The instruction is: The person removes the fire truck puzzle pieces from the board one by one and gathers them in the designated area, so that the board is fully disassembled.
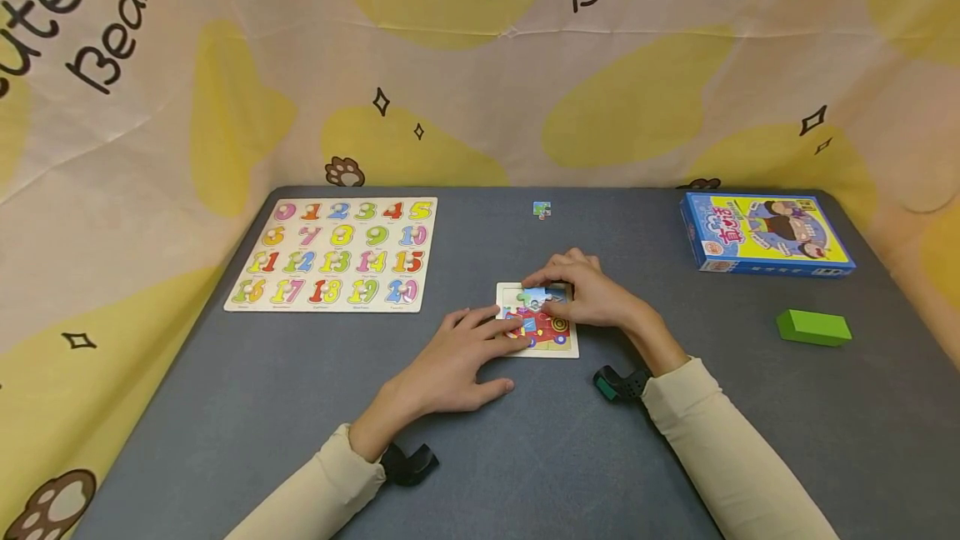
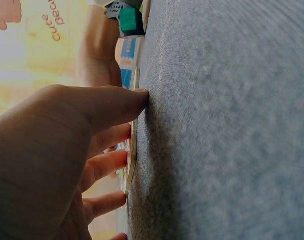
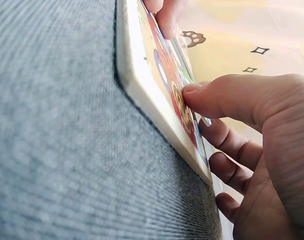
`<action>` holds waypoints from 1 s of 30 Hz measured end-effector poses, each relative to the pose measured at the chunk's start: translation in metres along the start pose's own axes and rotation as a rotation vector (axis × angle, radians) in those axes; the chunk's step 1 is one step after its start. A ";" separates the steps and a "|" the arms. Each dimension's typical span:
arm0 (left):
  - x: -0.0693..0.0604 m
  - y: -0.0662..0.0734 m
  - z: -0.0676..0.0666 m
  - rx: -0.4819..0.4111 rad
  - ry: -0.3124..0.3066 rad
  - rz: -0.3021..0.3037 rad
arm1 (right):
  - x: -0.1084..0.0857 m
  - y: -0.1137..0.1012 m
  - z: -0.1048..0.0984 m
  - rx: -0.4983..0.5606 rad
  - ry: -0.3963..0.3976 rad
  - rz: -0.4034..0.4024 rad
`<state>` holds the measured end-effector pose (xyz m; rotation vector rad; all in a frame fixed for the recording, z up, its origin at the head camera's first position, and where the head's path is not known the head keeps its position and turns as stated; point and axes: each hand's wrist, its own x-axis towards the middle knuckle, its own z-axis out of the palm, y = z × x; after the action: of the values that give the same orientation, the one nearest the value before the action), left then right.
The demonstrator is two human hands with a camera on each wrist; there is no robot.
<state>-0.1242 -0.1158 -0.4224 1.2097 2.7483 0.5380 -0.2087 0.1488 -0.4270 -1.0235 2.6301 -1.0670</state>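
Note:
A small jigsaw puzzle with a pale frame (image 1: 574,347) lies on the table before me, showing a red vehicle (image 1: 553,333). My left hand (image 1: 463,361) rests at its left side, spread fingers on the picture and frame, thumb on the tabletop. At the upper part, my right hand (image 1: 592,292) pinches a blue and green puzzle piece (image 1: 534,298) between thumb and index finger, low over the picture. In the right wrist view, the thumb (image 3: 207,97) is beside the wheel and a piece edge shows near the index finger. How fully that piece is seated is hidden.
Farther back lies a loose puzzle piece (image 1: 542,209). A number board (image 1: 352,250) occupies the left side of the grey table (image 1: 480,473). To the right are a blue and yellow box (image 1: 768,233) and a green block (image 1: 813,327). Patterned cloth hangs behind.

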 end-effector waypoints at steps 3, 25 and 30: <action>0.000 0.000 0.000 0.005 -0.005 -0.003 | 0.000 0.000 0.000 -0.004 0.003 0.000; 0.000 0.001 -0.002 0.010 -0.019 -0.014 | -0.001 0.012 -0.004 0.060 0.063 0.019; 0.001 0.001 -0.001 0.011 -0.028 -0.014 | -0.002 0.018 -0.008 0.068 0.083 0.042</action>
<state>-0.1243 -0.1151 -0.4206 1.1906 2.7378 0.5019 -0.2199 0.1643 -0.4333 -0.9259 2.6461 -1.2064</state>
